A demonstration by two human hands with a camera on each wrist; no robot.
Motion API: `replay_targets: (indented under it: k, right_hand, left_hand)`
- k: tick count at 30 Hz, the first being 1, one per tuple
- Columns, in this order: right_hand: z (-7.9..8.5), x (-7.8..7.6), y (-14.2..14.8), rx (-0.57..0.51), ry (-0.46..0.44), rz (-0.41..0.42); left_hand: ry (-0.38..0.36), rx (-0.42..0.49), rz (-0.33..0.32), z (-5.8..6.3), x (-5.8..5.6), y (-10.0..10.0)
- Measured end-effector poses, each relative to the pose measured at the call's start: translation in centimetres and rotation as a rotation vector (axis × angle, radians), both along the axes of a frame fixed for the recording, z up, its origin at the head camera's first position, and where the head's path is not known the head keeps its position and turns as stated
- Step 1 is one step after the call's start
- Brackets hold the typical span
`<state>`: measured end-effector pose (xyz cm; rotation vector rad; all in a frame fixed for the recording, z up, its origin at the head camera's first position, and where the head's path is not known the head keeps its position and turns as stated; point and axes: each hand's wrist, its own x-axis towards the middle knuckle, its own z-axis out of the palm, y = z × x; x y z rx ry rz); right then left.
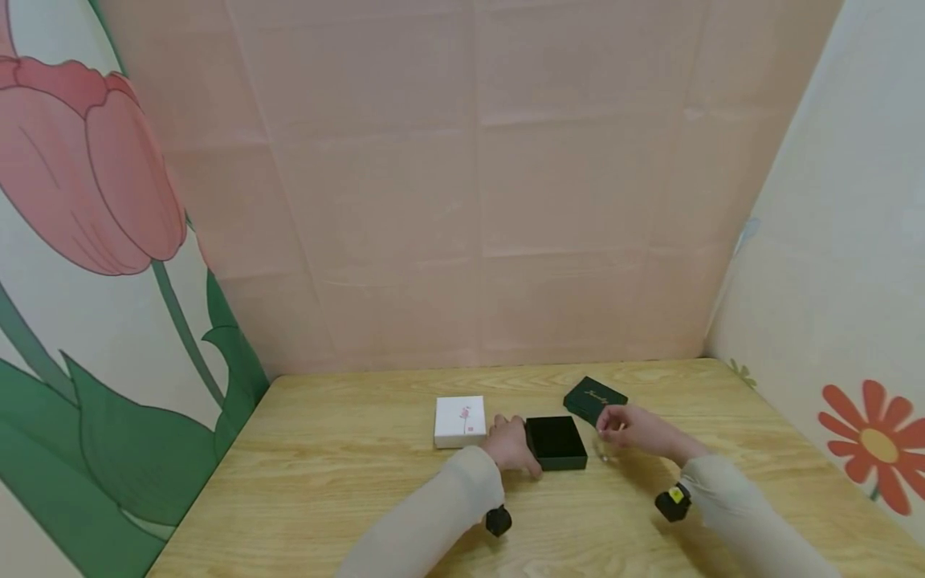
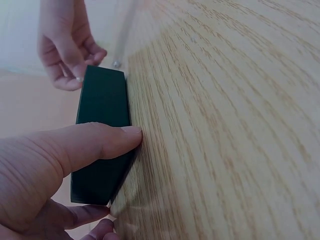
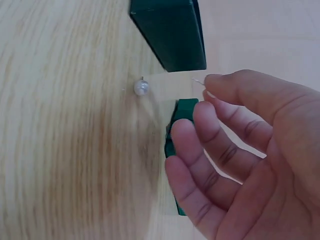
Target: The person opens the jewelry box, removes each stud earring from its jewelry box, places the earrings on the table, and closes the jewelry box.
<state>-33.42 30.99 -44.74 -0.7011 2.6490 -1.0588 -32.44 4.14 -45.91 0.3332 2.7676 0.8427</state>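
Note:
An uncovered dark green jewelry box (image 1: 564,463) with a black inside sits on the table. My left hand (image 1: 511,445) holds it at its left end; in the left wrist view the thumb (image 2: 107,141) lies across its side wall. Just right of the box, my right hand (image 1: 632,429) pinches a thin silvery strand (image 3: 198,80) between thumb and fingertips. Close by, a white pearl (image 3: 141,87) with a small metal loop is seen low over the wood; whether it touches the table I cannot tell. Behind the right hand lies a dark green lid (image 1: 596,396) with gold lettering.
A white box (image 1: 459,421) with a pink design stands left of my left hand. The wooden table (image 1: 325,474) runs back to a pink-covered wall (image 1: 470,201). A flower-painted wall (image 1: 831,265) borders it on the right.

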Motion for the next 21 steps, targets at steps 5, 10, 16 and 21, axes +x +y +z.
replay_targets:
  k: [5,10,16,21]
  right_hand:
    - [-0.3,0.1,-0.4,0.038,-0.042,-0.029]
    - [-0.8,0.1,-0.5,0.032,-0.077,-0.034]
    - [-1.3,-0.1,-0.5,0.036,-0.081,-0.027]
    - [-1.4,-0.1,-0.6,0.043,-0.077,-0.026]
  left_hand:
    - [0.0,-0.007,-0.002,0.2,0.1,0.0]
    - [-0.005,-0.003,-0.002,0.3,0.1,0.0]
    - [-0.011,0.005,-0.001,0.2,0.0,-0.1]
    - [-0.017,0.015,-0.002,0.2,0.1,-0.1]
